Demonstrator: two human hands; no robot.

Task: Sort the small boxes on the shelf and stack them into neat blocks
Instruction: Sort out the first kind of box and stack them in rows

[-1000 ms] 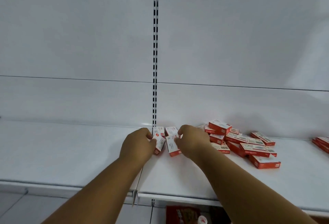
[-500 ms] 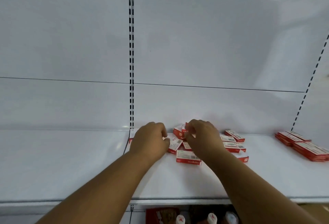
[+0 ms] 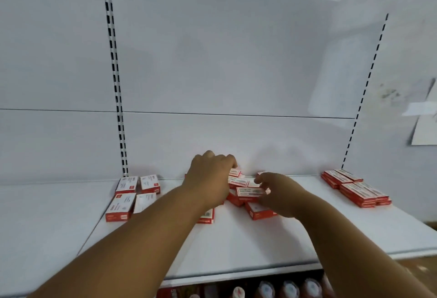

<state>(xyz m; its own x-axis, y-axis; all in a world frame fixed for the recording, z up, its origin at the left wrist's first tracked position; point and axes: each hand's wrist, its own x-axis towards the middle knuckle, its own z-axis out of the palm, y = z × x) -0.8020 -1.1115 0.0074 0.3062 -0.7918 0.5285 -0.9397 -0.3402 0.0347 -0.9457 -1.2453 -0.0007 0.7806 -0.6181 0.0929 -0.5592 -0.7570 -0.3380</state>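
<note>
Small red-and-white boxes lie on the white shelf [image 3: 236, 245]. Four of them sit flat in a two-by-two group [image 3: 132, 194] by the slotted upright. A loose pile [image 3: 238, 186] lies mid-shelf. My left hand [image 3: 210, 177] reaches over the pile's left side, fingers curled down onto a back box [image 3: 235, 172]; whether it grips is hidden. My right hand [image 3: 280, 193] pinches the end of the top box [image 3: 249, 191]. One box [image 3: 207, 217] shows partly under my left wrist. A neat block of boxes [image 3: 354, 187] stands at the right.
The shelf's white back wall carries two slotted uprights [image 3: 115, 80]. A paper sheet [image 3: 425, 122] hangs on the wall at far right. Bottles with caps [image 3: 264, 288] stand on the shelf below the front edge.
Both hands have left the four boxes by the upright and moved right onto the loose pile. The view has swung right, bringing the right-hand block fully in.
</note>
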